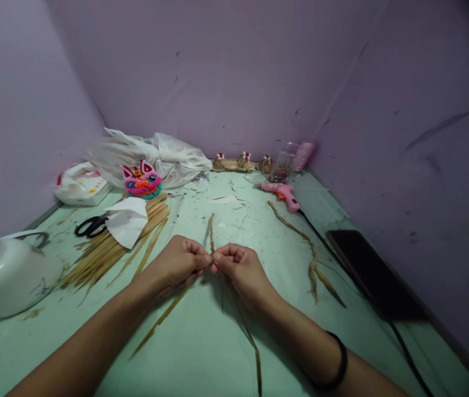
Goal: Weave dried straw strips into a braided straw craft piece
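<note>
Between my two hands runs a twisted cord of dry plant fibre (212, 231), its finished end pointing away from me. My left hand (182, 260) pinches it between thumb and forefinger, and my right hand (238, 270) pinches it at the same spot, fingertips almost touching. Loose strands trail back toward me: one strand (160, 322) slants out under my left wrist, another strand (255, 353) hangs past my right wrist. To the right lies a separate twisted cord (296, 229) with loose ends.
On the left are flat dry strips (97, 259), black-handled scissors (91, 225), white paper (129, 220), a colourful knitted piece (141, 182) and a white pot (11, 281). A pink glue gun (284, 194), a dark phone (371, 275) and a clear cup (284, 162) stand right. Plastic bags (164, 157) lie behind.
</note>
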The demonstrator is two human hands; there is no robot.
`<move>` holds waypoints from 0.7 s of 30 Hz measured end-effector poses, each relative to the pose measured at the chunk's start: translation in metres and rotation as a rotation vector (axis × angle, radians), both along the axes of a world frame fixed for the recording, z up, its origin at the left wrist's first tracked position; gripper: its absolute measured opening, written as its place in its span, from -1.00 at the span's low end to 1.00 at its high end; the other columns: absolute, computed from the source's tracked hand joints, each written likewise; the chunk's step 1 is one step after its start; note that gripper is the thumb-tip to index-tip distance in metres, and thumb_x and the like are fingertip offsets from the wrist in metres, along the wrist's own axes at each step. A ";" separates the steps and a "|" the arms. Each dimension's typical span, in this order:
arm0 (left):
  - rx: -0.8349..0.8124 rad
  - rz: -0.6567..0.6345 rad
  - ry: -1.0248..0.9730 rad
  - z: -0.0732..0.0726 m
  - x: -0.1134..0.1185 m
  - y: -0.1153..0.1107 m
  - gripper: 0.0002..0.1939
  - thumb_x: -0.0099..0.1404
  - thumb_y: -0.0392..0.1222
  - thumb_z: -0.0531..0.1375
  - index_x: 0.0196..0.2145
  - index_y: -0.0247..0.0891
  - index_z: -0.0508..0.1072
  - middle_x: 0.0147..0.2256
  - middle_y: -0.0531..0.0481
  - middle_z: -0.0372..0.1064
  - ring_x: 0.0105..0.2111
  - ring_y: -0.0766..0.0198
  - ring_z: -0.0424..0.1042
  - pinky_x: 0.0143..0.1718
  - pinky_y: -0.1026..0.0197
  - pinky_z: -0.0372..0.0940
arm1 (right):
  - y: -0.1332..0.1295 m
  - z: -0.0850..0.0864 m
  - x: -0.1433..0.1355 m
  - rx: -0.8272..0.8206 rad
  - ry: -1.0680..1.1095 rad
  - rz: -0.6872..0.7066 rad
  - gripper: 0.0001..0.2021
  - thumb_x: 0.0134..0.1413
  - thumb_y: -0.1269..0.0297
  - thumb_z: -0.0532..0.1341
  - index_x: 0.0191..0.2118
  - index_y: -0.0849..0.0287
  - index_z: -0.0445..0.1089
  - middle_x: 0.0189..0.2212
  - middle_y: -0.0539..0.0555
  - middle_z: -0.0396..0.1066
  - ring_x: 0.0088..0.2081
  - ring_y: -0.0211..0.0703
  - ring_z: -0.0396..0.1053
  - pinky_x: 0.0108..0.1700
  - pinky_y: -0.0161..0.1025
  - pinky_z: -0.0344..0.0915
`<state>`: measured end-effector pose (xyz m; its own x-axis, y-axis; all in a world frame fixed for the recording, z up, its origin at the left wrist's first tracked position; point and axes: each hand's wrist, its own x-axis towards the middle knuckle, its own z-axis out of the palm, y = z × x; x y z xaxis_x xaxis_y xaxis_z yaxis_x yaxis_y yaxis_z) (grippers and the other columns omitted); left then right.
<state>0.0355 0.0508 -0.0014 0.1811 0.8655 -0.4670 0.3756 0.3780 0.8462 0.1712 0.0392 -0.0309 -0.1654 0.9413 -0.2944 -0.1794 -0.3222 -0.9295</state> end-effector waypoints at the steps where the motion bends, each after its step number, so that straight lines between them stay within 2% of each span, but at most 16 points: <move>1: 0.038 -0.037 0.003 0.000 -0.002 0.001 -0.84 -0.07 -0.20 0.15 -0.64 -0.38 0.41 -0.78 0.16 0.08 -0.78 0.53 -0.05 -0.75 0.38 -0.18 | 0.000 0.000 0.001 0.011 -0.008 0.012 -0.93 -0.25 0.37 0.21 -0.57 0.27 0.32 -0.71 -0.04 0.31 -0.71 -0.45 0.01 -0.63 -0.41 -0.11; 4: 0.120 -0.139 -0.008 -0.002 -0.005 0.004 -0.84 -0.08 -0.21 0.15 -0.66 -0.39 0.41 -0.78 0.17 0.04 -0.73 0.51 -0.09 -0.68 0.35 -0.20 | 0.002 0.000 0.002 0.041 -0.040 0.057 -0.92 -0.22 0.37 0.19 -0.59 0.26 0.31 -0.71 -0.03 0.31 -0.70 -0.44 0.03 -0.62 -0.40 -0.08; 7: 0.145 -0.162 -0.015 -0.004 -0.003 0.004 -0.82 -0.06 -0.21 0.13 -0.63 -0.39 0.43 -0.74 0.13 0.08 -0.68 0.48 -0.07 -0.64 0.33 -0.17 | 0.004 -0.001 0.003 0.062 -0.097 0.075 -0.92 -0.21 0.40 0.18 -0.61 0.25 0.30 -0.71 -0.02 0.31 -0.68 -0.41 0.09 -0.59 -0.39 -0.02; 10: 0.160 -0.083 -0.030 -0.005 0.002 0.001 -0.85 -0.07 -0.23 0.13 -0.64 -0.39 0.40 -0.72 0.12 0.12 -0.66 0.47 -0.04 -0.62 0.33 -0.15 | 0.007 -0.001 0.006 0.107 -0.144 0.080 -0.92 -0.20 0.39 0.18 -0.60 0.25 0.32 -0.70 -0.02 0.30 -0.66 -0.39 0.12 -0.57 -0.39 0.02; 14: 0.161 0.063 -0.101 -0.007 0.005 -0.002 -0.87 -0.11 -0.22 0.14 -0.67 -0.36 0.32 -0.74 0.17 0.07 -0.67 0.48 -0.05 -0.63 0.34 -0.16 | 0.011 0.003 0.014 0.172 -0.233 0.133 -0.91 -0.19 0.37 0.17 -0.56 0.27 0.37 -0.67 -0.04 0.29 -0.62 -0.37 0.13 -0.52 -0.38 0.06; 19: 0.145 0.119 -0.187 -0.015 0.004 -0.003 -0.87 -0.10 -0.21 0.15 -0.64 -0.35 0.33 -0.76 0.20 0.04 -0.71 0.50 -0.07 -0.65 0.35 -0.18 | 0.022 0.012 0.033 0.099 -0.411 0.298 -0.88 -0.22 0.39 0.15 -0.65 0.26 0.33 -0.75 -0.07 0.20 -0.68 -0.40 0.03 -0.60 -0.39 -0.03; 21: 0.138 0.124 -0.192 -0.018 0.004 -0.003 -0.87 -0.10 -0.20 0.14 -0.65 -0.34 0.32 -0.77 0.20 0.04 -0.72 0.50 -0.08 -0.65 0.35 -0.19 | 0.028 0.013 0.046 0.116 -0.546 0.302 -0.89 -0.24 0.37 0.16 -0.64 0.25 0.34 -0.74 -0.06 0.22 -0.67 -0.39 0.06 -0.61 -0.39 -0.03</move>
<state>0.0399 0.0481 -0.0198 0.1439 0.9398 -0.3100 0.1611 0.2868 0.9443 0.2175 0.0673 -0.0178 -0.2840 0.9072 -0.3103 0.4132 -0.1762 -0.8934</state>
